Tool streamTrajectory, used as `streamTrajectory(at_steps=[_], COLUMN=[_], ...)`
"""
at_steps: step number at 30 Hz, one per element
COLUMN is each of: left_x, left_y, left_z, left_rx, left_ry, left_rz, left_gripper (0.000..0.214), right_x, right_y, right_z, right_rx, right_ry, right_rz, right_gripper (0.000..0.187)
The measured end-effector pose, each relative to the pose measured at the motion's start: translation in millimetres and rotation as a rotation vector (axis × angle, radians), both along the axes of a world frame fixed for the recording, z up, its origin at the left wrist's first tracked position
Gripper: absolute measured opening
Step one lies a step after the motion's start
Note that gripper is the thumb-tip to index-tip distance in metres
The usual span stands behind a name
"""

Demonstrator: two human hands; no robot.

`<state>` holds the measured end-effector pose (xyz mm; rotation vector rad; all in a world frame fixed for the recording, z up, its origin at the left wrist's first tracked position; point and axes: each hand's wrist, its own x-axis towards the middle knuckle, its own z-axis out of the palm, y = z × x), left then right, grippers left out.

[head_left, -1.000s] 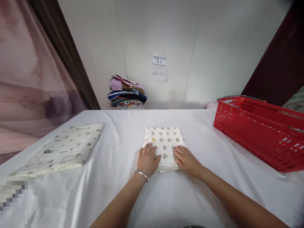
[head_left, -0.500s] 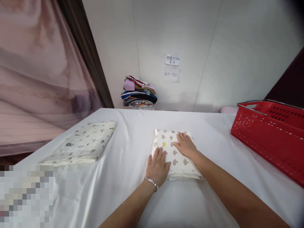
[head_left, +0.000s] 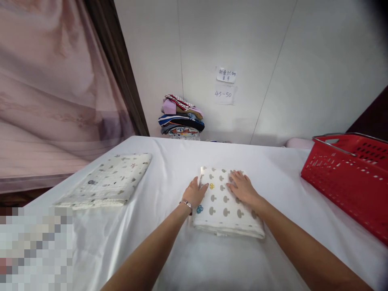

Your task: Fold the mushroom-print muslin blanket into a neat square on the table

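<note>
Since the earlier frame, the left hand (head_left: 195, 195) has slid farther up the left edge of the mushroom-print cloth (head_left: 226, 208). Its thumb lies over that edge, spread from the fingers, gripping nothing. The right hand (head_left: 242, 189) rests flat on the cloth's far right part, fingers spread. The cloth lies on the white-covered table (head_left: 172, 169), already folded into a layered, flat bundle; its folding looks mostly done, though whether another fold remains I cannot tell. Left of it lies a second printed cloth (head_left: 109, 182), also folded. Right of it stands a red basket (head_left: 342, 186), whose floor and any contents are hidden. Beyond it is a fabric stack (head_left: 181, 121).
</note>
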<state>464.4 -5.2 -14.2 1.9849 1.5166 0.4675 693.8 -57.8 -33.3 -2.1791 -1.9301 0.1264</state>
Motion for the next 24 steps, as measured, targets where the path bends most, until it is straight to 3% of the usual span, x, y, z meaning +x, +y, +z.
streamTrajectory(at_steps=[4,7,10,14,18,21,24], left_x=[6.6,8.7,9.4,5.8,-6.1,-13.9,-13.5], left_y=[8.7,13.2,28.2,71.5,110.6,116.9,106.6], left_z=[-9.2,-15.1,-8.3,11.3,11.0,2.8,1.9], left_rx=[-0.133,-0.16,-0.097,0.09,-0.011,-0.051,0.066], left_ry=[0.046,-0.024,-0.115,-0.047,0.185,0.253,0.297], left_rz=[-0.002,-0.018,-0.043,-0.049,-0.015,-0.002,-0.012], left_gripper=[0.073,0.066,0.061,0.069,0.065,0.06,0.054], right_x=[19.1,28.4,30.1,21.3,8.8,6.7,12.2], right_y=[-12.0,-19.5,-14.6,12.2,37.3,41.4,35.5], right_z=[-6.8,-21.2,-29.8,-24.4,-12.6,-8.7,-12.8], right_rx=[0.1,0.156,0.257,0.302,0.211,0.192,0.228], right_ry=[0.231,0.444,0.556,0.647,0.7,0.732,0.823], right_rz=[-0.214,-0.302,-0.314,-0.319,-0.285,-0.268,-0.272], right_gripper=[0.059,0.061,0.057,0.054,0.053,0.052,0.05])
